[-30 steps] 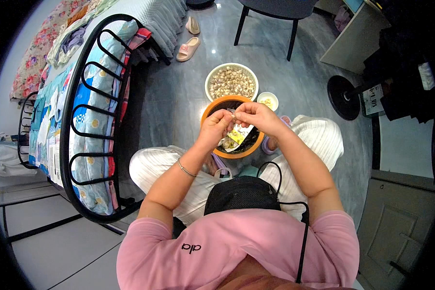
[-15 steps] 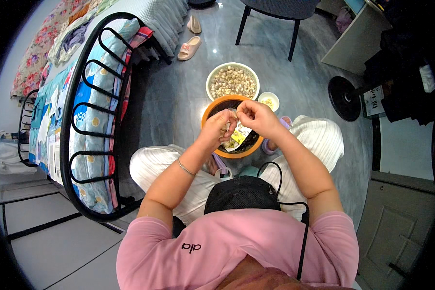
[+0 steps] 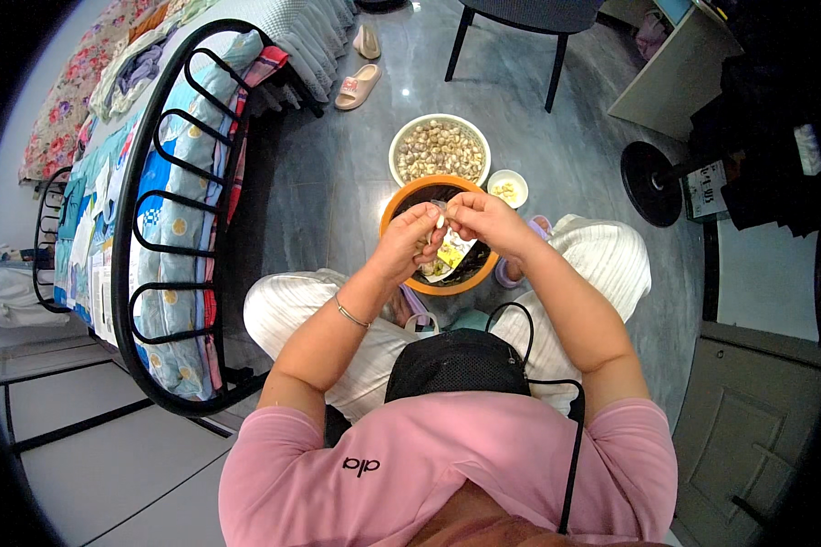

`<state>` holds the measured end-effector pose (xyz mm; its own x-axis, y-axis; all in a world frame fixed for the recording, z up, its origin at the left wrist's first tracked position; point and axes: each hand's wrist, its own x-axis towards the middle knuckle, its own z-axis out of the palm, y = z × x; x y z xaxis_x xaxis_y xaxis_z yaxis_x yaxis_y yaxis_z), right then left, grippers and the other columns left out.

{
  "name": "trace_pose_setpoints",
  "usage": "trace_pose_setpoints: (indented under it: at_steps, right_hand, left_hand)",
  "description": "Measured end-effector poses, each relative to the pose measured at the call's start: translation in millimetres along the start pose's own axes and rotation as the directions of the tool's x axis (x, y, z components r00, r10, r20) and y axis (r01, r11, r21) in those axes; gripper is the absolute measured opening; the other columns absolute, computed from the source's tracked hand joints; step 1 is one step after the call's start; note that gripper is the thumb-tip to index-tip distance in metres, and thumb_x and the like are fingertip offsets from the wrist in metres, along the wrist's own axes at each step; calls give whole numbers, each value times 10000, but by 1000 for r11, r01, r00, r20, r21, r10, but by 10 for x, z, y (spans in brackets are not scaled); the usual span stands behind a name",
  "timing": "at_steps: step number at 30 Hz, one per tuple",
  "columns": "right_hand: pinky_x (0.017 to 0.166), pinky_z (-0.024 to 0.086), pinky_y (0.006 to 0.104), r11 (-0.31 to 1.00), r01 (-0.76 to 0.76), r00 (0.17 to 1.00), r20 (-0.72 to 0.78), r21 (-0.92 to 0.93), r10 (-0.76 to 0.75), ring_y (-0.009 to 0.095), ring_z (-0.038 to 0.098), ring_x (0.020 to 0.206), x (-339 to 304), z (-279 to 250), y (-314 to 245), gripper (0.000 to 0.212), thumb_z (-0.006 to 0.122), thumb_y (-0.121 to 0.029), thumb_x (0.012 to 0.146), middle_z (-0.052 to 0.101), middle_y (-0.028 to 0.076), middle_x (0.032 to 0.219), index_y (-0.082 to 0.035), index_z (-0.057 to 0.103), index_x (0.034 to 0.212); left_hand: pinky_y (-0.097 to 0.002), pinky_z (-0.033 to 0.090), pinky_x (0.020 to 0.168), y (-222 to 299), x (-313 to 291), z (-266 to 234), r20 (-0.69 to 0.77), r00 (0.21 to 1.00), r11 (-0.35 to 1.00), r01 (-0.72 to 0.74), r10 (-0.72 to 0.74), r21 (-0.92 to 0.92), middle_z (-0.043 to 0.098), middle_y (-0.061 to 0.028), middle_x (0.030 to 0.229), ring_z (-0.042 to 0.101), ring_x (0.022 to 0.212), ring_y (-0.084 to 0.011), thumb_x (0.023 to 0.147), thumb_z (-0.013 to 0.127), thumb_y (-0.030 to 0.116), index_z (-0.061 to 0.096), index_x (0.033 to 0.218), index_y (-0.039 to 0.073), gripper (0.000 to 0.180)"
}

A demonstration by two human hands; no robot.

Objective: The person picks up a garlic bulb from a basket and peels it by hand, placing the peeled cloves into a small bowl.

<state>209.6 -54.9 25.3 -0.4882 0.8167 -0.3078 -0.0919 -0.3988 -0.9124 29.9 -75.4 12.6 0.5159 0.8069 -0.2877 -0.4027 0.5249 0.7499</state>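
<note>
Over an orange bin (image 3: 389, 217) with a dark liner, my two hands meet fingertip to fingertip. In my left hand (image 3: 412, 241) a small pale garlic clove (image 3: 441, 221) is pinched, its white end showing. My right hand (image 3: 485, 221) has thumb and forefinger closed at the clove's upper end, where a thin whitish bit of skin seems to show. Just beyond the bin stands a large white basin (image 3: 394, 164) of unpeeled cloves (image 3: 440, 148). To its right is a little white bowl (image 3: 523, 191) with a few pale yellowish cloves (image 3: 505, 190).
A bed with a black metal frame (image 3: 128, 255) stands on the left. Pink slippers (image 3: 358, 87) lie beyond it. A dark chair (image 3: 520, 16) is at the far side, and a round black stand base (image 3: 650, 184) on the right. A black cable (image 3: 575, 456) runs down my front.
The clove's white end has come into view between my fingers. My right hand has shifted slightly and its fingers have straightened a little toward the clove.
</note>
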Motion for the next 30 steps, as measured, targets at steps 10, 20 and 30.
trace_pose_setpoints:
  at_steps: [10, 20, 30]
  right_hand:
    - [570, 421, 215, 995, -25, 992, -123, -99, 13, 78, 522, 608, 77, -56, 127, 136, 502, -188, 872, 582, 9, 713, -69, 553, 829]
    - [590, 464, 250, 878, 69, 980, -133, -474, -148, 100, 564, 647, 150, -11, 318, 151, 512, -113, 858, 609, 51, 734, 9, 570, 927]
    - [608, 478, 249, 832, 205, 944, -120, -515, -307, 112, 583, 659, 20, 154, 33, 147, 568, -129, 835, 624, 60, 778, 8, 597, 880]
  left_hand:
    - [-150, 273, 409, -1, 11, -9, -82, 996, 999, -34, 34, 2, 473, 19, 686, 384, 500, -40, 935, 458, 224, 494, 872, 86, 156]
    - [-156, 270, 385, -43, 54, -68, -219, 973, 997, -79, 78, 5, 516, -7, 695, 390, 477, -46, 929, 471, 186, 491, 898, 72, 120]
    - [-161, 276, 380, -41, 57, -64, -282, 954, 995, -104, 102, 9, 544, -28, 706, 416, 486, -49, 922, 478, 149, 477, 871, 65, 98]
